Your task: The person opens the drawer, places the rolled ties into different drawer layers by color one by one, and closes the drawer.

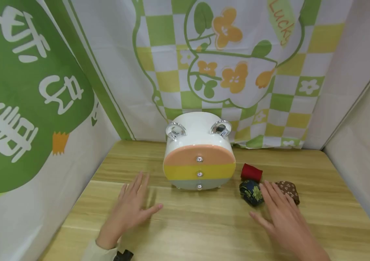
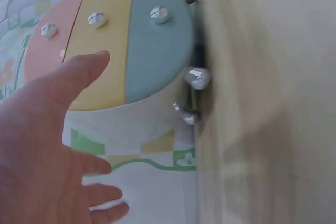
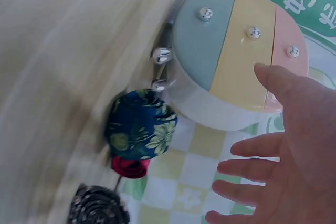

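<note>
A small white cabinet (image 1: 198, 127) with rounded sides stands at the middle back of the table. Its front has an orange drawer (image 1: 185, 156), a yellow drawer (image 1: 181, 172) and a grey-blue drawer (image 1: 185, 184), each with a silver knob. To its left, my left hand (image 1: 129, 206) is spread with straight fingers and holds nothing. My right hand (image 1: 284, 217) is likewise spread, near three rolled cloth pieces. These are a red roll (image 1: 251, 172), a dark blue floral roll (image 1: 251, 193) and a brown patterned roll (image 1: 290, 191), partly behind the right fingers.
The wooden table (image 1: 198, 232) runs back to a patterned curtain (image 1: 162, 78) behind the cabinet. A green and white cloth wall (image 1: 25, 108) borders the left side, a pale cloth wall (image 1: 364, 119) the right. Two silver rings (image 1: 221, 127) stick up from the cabinet's top.
</note>
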Available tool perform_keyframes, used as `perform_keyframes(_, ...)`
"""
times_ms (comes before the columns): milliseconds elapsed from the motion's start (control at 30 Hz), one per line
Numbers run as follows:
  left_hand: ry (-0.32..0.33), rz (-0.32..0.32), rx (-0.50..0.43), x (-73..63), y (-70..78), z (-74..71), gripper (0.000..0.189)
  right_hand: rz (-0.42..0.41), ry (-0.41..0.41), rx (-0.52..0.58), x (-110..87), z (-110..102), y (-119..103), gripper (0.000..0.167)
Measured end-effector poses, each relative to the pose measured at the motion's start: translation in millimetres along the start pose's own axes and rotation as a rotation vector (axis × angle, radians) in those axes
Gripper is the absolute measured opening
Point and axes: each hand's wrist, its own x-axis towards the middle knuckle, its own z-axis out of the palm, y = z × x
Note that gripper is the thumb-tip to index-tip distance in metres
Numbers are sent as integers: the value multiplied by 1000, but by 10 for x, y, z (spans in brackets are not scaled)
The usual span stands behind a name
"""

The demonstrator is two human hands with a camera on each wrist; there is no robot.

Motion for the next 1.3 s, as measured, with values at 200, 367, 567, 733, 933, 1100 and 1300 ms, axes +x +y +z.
perform_keyframes(200, -27, 20, -186, 242, -20, -147, 110, -45, 174, 41, 227, -90, -182, 77)
perform_keyframes(367, -36, 22, -315, 443, -42, -233, 111, -98, 333, 95, 468, -119, -401, 61)
perform_keyframes(567, 10, 58, -442, 672, -60, -288, 108, -231, 503, 166, 765, -111, -646, 44)
perform_keyframes(733, 28, 87, -497, 791, -47, -276, 107, -279, 562, 227, 944, -64, -854, 37)
perform_keyframes(933, 48, 110, -519, 889, 5, -196, 107, -289, 612, 256, 1116, -44, -1075, 34)
perform_keyframes(1100, 73, 105, -541, 918, 33, -148, 104, -265, 652, 244, 1229, 8, -1202, 32)
perform_keyframes(1300, 90, 97, -557, 956, 51, -110, 101, -227, 677, 239, 1306, 63, -1300, 31)
